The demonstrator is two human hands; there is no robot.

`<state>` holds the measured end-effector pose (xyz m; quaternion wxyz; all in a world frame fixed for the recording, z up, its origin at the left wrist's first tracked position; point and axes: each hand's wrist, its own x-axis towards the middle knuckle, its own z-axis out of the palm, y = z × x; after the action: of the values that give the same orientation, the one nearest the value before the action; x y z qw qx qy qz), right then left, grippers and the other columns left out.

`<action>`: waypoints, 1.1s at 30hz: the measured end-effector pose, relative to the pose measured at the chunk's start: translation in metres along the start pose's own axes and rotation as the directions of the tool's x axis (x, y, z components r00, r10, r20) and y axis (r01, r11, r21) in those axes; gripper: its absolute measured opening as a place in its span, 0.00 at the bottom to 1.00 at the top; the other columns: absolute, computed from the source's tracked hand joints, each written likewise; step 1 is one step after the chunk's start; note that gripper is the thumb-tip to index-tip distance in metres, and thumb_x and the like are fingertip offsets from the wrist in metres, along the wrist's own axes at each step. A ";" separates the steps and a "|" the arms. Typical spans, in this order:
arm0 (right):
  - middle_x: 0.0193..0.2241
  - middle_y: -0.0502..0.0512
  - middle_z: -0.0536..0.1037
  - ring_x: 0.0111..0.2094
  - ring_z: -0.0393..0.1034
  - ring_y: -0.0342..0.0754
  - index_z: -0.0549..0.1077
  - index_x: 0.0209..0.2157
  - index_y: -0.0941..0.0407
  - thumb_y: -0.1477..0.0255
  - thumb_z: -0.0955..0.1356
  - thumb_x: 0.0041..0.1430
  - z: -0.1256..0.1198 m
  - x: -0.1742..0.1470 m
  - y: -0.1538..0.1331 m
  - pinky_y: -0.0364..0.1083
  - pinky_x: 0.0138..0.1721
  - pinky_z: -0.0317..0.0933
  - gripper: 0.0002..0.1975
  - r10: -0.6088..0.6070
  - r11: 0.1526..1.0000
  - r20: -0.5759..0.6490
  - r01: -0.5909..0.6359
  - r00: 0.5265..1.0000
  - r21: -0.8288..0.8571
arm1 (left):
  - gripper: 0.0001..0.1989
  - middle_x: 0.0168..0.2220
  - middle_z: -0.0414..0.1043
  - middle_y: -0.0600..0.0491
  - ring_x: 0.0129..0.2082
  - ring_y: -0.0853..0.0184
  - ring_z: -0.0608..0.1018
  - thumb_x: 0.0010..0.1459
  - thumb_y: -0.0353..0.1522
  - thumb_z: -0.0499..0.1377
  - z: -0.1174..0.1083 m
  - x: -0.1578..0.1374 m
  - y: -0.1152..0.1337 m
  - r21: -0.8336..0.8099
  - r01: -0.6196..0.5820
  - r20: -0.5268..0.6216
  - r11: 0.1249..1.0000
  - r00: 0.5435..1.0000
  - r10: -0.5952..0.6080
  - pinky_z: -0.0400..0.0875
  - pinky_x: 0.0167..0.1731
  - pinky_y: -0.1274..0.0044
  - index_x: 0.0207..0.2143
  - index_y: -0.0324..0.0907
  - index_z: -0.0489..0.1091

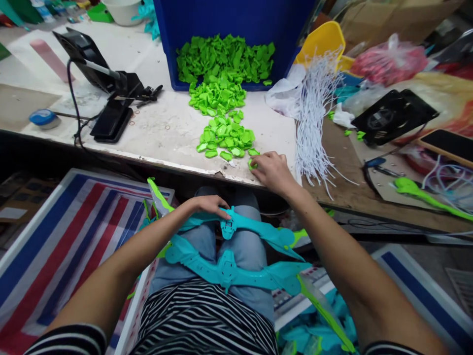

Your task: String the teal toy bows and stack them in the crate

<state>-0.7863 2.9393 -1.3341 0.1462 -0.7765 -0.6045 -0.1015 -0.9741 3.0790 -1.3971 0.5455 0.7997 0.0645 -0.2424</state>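
Two teal bow-shaped plastic parts with green ends lie across my lap. My left hand (211,204) grips the farther teal part (254,228) near its middle, thumb beside a small square opening in its centre block. The nearer teal part (244,277) rests closer to my waist, with no hand on it. At the table's front edge, the fingertips of my right hand (272,170) pinch a small green plastic piece (253,163). Just beyond it lies a loose pile of similar green pieces (225,134).
A blue bin (236,19) tipped toward me spills green pieces. White cords (316,118) hang over the table edge at right. A black phone stand (111,84) is at left. A striped-lined crate (74,236) sits left of my legs; teal parts (314,320) lie at lower right.
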 end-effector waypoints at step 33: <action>0.49 0.62 0.73 0.51 0.66 0.59 0.68 0.52 0.56 0.63 0.70 0.52 0.075 -0.129 -0.107 0.60 0.52 0.58 0.25 0.294 0.867 0.132 -0.322 0.947 0.380 | 0.25 0.22 0.63 0.58 0.25 0.71 0.64 0.37 0.50 0.63 0.014 0.005 -0.003 0.123 -0.008 -0.064 0.992 0.998 0.016 0.56 0.25 0.79 0.27 0.37 0.68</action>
<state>-0.9237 2.8725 -1.4365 0.2935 -0.8200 -0.4856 0.0749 -0.9749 3.0671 -1.4065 0.4942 0.8396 0.0624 -0.2167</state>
